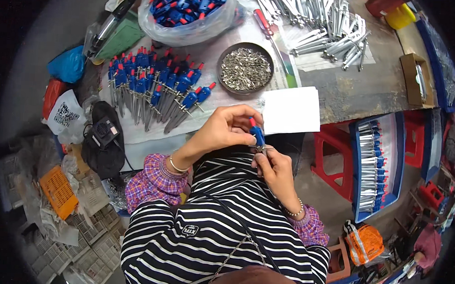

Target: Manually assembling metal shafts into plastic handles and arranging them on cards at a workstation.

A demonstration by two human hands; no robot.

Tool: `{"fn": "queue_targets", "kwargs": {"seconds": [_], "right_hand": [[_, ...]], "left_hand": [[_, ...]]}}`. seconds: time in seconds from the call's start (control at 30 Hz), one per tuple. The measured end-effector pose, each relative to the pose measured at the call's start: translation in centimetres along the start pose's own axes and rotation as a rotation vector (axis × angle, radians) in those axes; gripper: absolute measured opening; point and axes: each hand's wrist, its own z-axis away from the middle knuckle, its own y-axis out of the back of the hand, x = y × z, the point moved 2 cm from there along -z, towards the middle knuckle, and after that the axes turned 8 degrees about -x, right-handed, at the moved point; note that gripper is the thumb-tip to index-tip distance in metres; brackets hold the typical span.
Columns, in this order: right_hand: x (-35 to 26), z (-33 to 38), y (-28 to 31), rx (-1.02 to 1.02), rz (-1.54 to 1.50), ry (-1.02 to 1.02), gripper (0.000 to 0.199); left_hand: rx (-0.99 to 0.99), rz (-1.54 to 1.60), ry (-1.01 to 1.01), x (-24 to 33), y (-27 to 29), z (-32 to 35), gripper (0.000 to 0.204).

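My left hand (225, 128) pinches the blue and red plastic head of a drawing compass (257, 134) from above. Just below, my right hand (273, 168) grips the compass's metal legs, held close to my striped shirt. A row of finished compasses (154, 87) with blue heads and red tips lies on the table to the left. A round brown dish (245, 68) full of small metal pieces sits beyond my hands. At the back, a clear bag of blue and red plastic heads (186, 8) rests on the table, with a pile of bare metal legs (322, 22) at the back right.
A white sheet (291, 110) lies at the table edge. A blue tray (376, 164) of lined-up compasses sits on a red stool (332, 155) to the right. A red-handled screwdriver (264, 24), a cardboard box (416, 78), a black bag (103, 140) and an orange crate (59, 191) surround the area.
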Motion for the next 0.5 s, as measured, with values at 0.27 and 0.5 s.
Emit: {"fn": "queue_targets", "kwargs": {"seconds": [0.27, 0.5], "right_hand": [[0.34, 0.20, 0.33, -0.002, 0.082, 0.028, 0.014], [-0.03, 0.31, 0.42, 0.026, 0.131, 0.088, 0.015]], "left_hand": [[-0.004, 0.012, 0.065, 0.13, -0.02, -0.06, 0.030], [0.043, -0.015, 0.062, -0.18, -0.38, -0.11, 0.028]]}}
